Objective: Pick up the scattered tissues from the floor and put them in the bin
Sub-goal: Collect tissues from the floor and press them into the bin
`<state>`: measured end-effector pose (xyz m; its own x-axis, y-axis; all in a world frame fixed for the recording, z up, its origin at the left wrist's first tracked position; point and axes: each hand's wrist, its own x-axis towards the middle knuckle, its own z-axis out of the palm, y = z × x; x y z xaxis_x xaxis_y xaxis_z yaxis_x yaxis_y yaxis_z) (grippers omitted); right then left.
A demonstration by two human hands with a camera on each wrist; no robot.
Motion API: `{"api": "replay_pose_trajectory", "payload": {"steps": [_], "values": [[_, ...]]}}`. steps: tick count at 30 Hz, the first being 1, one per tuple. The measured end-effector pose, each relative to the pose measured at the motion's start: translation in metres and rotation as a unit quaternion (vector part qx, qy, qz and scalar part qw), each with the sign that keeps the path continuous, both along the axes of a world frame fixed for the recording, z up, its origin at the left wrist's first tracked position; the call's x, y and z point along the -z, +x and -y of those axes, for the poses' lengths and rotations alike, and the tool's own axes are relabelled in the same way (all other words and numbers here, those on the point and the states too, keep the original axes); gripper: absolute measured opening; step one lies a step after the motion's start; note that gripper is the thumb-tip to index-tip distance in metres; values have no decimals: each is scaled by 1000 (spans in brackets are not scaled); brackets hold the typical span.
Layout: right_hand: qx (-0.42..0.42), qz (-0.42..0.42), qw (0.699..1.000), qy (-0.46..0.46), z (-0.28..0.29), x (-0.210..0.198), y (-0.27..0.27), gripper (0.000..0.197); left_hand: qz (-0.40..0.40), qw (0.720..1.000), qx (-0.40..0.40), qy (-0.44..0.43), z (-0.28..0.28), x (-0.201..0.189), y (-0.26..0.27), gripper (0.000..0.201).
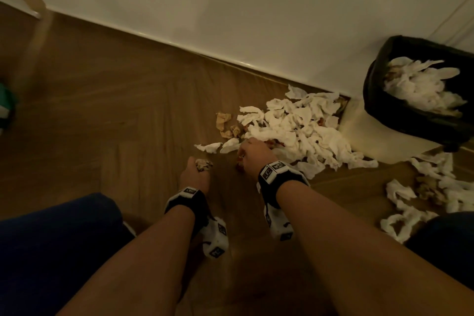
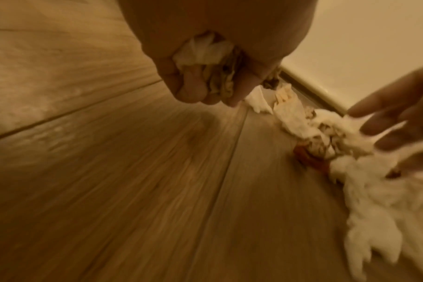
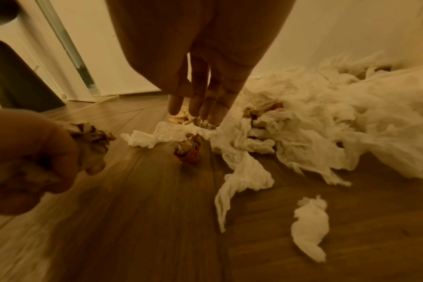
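A heap of white tissues (image 1: 300,131) lies on the wooden floor by the skirting board, with brownish crumpled ones (image 1: 227,124) at its left edge. My left hand (image 1: 196,172) is curled into a fist round a crumpled wad of tissue (image 2: 207,57), held just above the floor left of the heap. My right hand (image 1: 252,152) hangs over the heap's near edge with straight, spread fingers (image 3: 200,103) pointing down at a white strip and a brown-and-red wad (image 3: 188,150). The black-lined bin (image 1: 420,90) stands at the right, holding several tissues.
More tissues (image 1: 420,197) lie scattered on the floor at the right, below the bin. A white wall and skirting board (image 1: 179,43) run behind the heap. My knees in dark blue cloth (image 1: 51,251) sit at the lower left and right. A loose tissue (image 3: 309,227) lies apart.
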<state>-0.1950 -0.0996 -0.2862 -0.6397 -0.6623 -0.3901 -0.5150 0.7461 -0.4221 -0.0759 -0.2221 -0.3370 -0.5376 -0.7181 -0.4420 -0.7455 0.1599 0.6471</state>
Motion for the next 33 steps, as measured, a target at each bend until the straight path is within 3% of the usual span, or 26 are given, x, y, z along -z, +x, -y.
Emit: {"api": "replay_pose_trajectory", "payload": {"steps": [3, 9, 11, 14, 17, 20, 23, 26, 30, 33], "values": [[-30, 7, 999, 41, 6, 10, 3, 28, -44, 998, -43, 25, 6, -2, 1, 19], [-86, -22, 986, 144, 15, 22, 13, 43, -98, 992, -44, 59, 21, -5, 4, 44], [-82, 4, 984, 160, 18, 23, 17, 41, -97, 992, -38, 68, 23, -7, 6, 38], [-93, 18, 984, 150, 20, 25, 24, 33, -98, 987, -71, 104, 22, -10, 8, 15], [-84, 34, 988, 126, 21, 23, 24, 33, -102, 980, -107, 135, 20, -13, 10, 33], [-85, 25, 990, 113, 21, 16, 20, 31, -125, 971, -132, 152, 20, -20, 8, 17], [-73, 13, 993, 97, 17, 10, 15, 30, -143, 950, -202, 192, 20, -22, 2, 35], [-49, 9, 996, 77, 10, 3, 12, 32, -153, 936, -235, 215, 14, -31, -7, 36], [12, 11, 1000, 27, -3, -13, 2, 33, -143, 929, -213, 266, 6, -50, -25, 50], [53, 1, 999, -10, -14, -33, -10, 29, -155, 923, -182, 302, -4, -73, -38, 37]]}}
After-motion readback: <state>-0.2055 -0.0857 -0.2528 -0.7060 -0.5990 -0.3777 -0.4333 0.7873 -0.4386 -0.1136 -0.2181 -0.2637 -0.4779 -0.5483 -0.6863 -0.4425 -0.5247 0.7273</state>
